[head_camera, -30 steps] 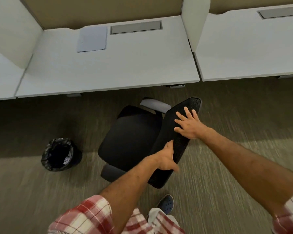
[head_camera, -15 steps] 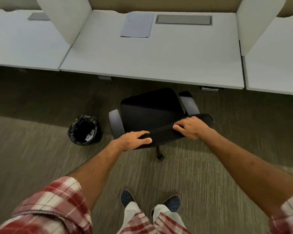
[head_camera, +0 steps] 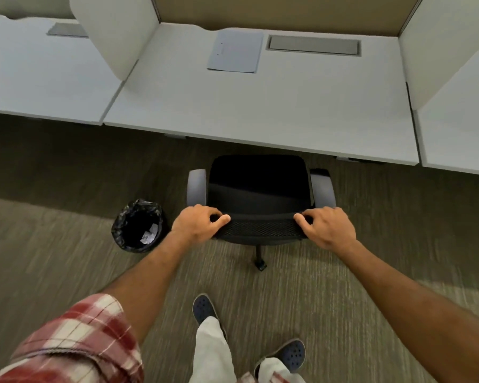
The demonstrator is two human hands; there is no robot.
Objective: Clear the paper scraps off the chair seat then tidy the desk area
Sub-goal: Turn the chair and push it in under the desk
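Where the view begins nearest the camera, a red-and-white plaid sleeve (head_camera: 75, 344), pale trousers and two dark perforated shoes (head_camera: 205, 309) are seen on a striped olive-brown carpet (head_camera: 53, 272). Two bare forearms are extended forward. The left hand (head_camera: 198, 226) and the right hand (head_camera: 327, 228) are each laid on the top edge of the mesh backrest (head_camera: 260, 229) of one black office chair, with the fingers (head_camera: 219, 218) curled over the edge and closed on it, one hand at each end. The chair seat (head_camera: 257, 183) is shown just beyond, dark and bare, with its front edge tucked under the desk edge; two grey armrests (head_camera: 197, 187) flank it. One castor leg (head_camera: 259, 262) is visible below the backrest.

To the left of the chair, just beside it, one small bin (head_camera: 138, 226) lined with a black bag is stood on the carpet; white paper scraps (head_camera: 149, 235) are seen inside.

Farther off, a white surface (head_camera: 260, 106) is bounded by two upright white dividers (head_camera: 114, 31). One pale sheet (head_camera: 235, 51) is lain flat near its back, beside one grey cable-tray cover (head_camera: 314, 46). Faint marks on the sheet cannot be read.
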